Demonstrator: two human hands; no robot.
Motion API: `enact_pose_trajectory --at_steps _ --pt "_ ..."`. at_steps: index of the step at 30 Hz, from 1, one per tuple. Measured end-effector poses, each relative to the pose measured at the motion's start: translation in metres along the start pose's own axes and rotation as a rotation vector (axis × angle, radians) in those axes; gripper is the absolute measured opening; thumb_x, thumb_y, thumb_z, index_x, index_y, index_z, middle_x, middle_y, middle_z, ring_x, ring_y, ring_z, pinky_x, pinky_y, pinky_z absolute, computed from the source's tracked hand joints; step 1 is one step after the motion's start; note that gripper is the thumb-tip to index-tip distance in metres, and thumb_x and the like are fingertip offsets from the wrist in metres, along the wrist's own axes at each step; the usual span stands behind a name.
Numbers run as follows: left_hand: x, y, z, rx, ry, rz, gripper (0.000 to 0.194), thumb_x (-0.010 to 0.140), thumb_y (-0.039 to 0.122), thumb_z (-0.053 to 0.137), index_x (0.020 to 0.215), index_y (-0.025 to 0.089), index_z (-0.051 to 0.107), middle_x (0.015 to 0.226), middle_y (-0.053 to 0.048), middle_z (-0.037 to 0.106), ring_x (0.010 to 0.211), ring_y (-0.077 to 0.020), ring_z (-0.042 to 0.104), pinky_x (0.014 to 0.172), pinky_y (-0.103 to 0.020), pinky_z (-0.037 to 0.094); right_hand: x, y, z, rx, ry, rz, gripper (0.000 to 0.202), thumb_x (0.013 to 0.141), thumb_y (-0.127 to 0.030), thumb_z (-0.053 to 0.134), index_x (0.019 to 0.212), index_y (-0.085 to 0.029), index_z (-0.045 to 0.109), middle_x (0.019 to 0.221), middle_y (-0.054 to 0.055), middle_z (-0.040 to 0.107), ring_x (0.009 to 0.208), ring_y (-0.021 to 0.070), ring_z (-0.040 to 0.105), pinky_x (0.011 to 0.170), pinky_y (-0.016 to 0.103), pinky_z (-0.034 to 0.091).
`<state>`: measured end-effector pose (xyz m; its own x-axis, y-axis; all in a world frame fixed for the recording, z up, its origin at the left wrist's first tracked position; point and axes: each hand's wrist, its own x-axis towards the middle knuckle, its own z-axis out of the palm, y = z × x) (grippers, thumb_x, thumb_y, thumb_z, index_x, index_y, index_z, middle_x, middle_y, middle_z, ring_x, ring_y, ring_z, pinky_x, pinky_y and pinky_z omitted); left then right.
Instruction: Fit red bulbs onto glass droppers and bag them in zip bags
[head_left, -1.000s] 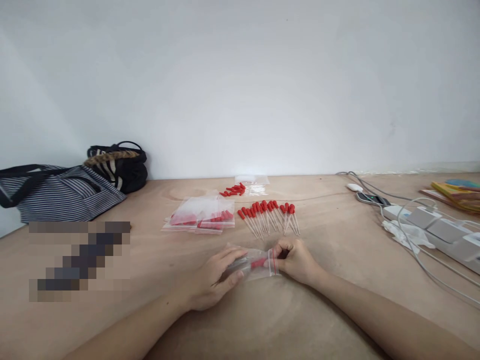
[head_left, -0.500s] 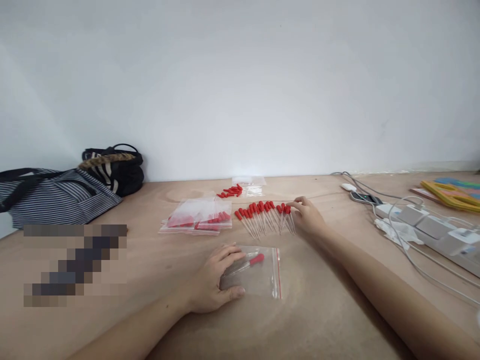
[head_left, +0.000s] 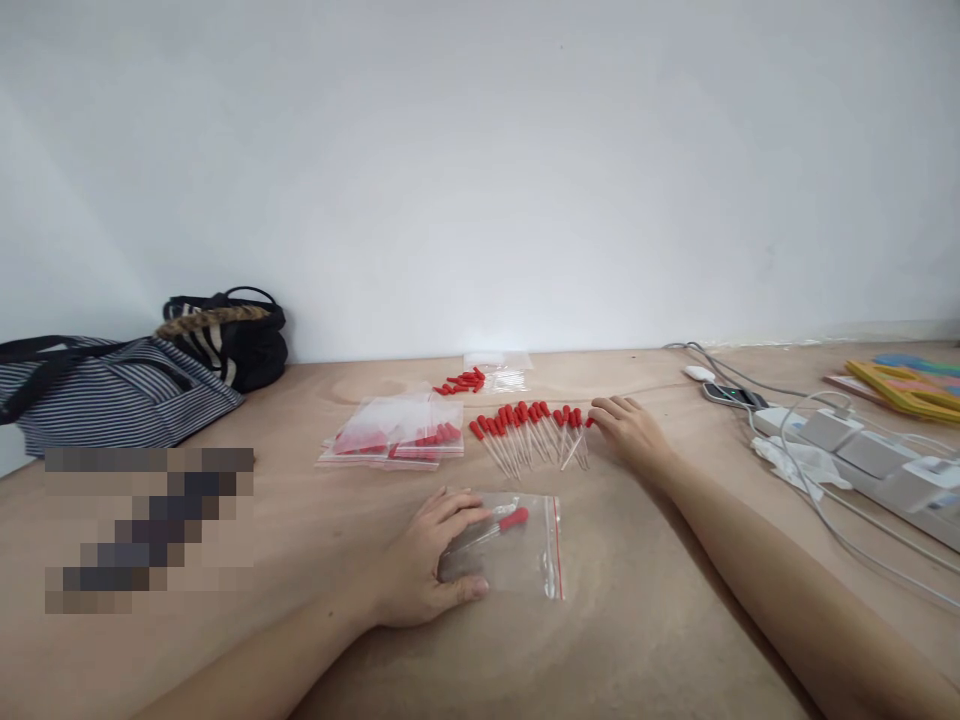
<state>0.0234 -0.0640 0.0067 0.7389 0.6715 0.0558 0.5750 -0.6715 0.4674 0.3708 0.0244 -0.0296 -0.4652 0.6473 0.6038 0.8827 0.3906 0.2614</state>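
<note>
My left hand lies with fingers apart over the left side of a clear zip bag, which has a red line along its right edge. Inside the bag is a glass dropper with a red rubber bulb. My right hand is closed at the right end of a row of red-bulbed droppers. A red bulb of one dropper shows at its fingertips; the rest of that dropper is hard to make out.
Filled zip bags are stacked left of the row. Loose red bulbs and glass tubes lie farther back. A power strip with cables is at right, bags at left. A patch is pixelated.
My right hand has drawn slightly right, with a red bulb at its fingertips now apart from the row. My left hand and the bag beneath it stay put.
</note>
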Motion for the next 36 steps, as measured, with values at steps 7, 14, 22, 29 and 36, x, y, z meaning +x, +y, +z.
enact_pose_trajectory --at_steps 7,14,22,29,36 --pt "0.000 -0.007 0.006 0.051 0.030 0.026 0.058 0.075 0.049 0.055 0.125 0.023 0.041 0.132 -0.010 0.042 0.122 -0.0292 0.035 0.104 -0.053 0.018 -0.022 -0.008 -0.038 0.329 0.031 -0.041 0.019 0.087 -0.017 0.038 0.088 -0.019 0.058 0.095 0.006 0.064 0.083 0.0168 0.055 0.073 0.030 0.041" --pt "0.000 0.000 0.001 0.051 0.027 0.008 0.056 0.075 0.046 0.056 0.124 0.024 0.042 0.132 -0.009 0.043 0.121 -0.0292 0.037 0.103 -0.051 0.021 -0.018 -0.037 -0.051 0.341 -0.065 -0.148 0.026 0.089 -0.016 0.033 0.088 -0.019 0.059 0.096 0.006 0.065 0.085 0.0157 0.055 0.074 0.030 0.037" --pt "0.000 0.002 -0.002 0.041 0.039 -0.009 0.056 0.073 0.045 0.058 0.124 0.026 0.043 0.132 -0.008 0.043 0.120 -0.0296 0.039 0.102 -0.050 0.025 -0.018 -0.050 -0.051 0.301 -0.057 -0.176 0.029 0.087 -0.013 0.033 0.088 -0.019 0.061 0.090 0.006 0.065 0.079 0.0146 0.055 0.072 0.030 0.034" --pt "-0.001 -0.001 -0.002 0.026 -0.008 -0.079 0.054 0.078 0.045 0.052 0.126 0.025 0.040 0.135 -0.009 0.040 0.123 -0.0297 0.034 0.100 -0.050 0.029 -0.015 -0.050 -0.065 0.372 -0.063 -0.210 0.030 0.089 -0.018 0.032 0.091 -0.020 0.062 0.090 0.007 0.065 0.079 0.0147 0.055 0.072 0.029 0.037" --pt "-0.002 -0.007 0.001 0.012 0.026 -0.043 0.053 0.077 0.045 0.053 0.125 0.026 0.042 0.134 -0.008 0.040 0.122 -0.0287 0.036 0.099 -0.047 0.031 -0.022 -0.028 -0.063 0.377 -0.093 -0.126 0.030 0.088 -0.016 0.033 0.089 -0.021 0.062 0.090 0.007 0.065 0.082 0.0158 0.056 0.073 0.031 0.038"
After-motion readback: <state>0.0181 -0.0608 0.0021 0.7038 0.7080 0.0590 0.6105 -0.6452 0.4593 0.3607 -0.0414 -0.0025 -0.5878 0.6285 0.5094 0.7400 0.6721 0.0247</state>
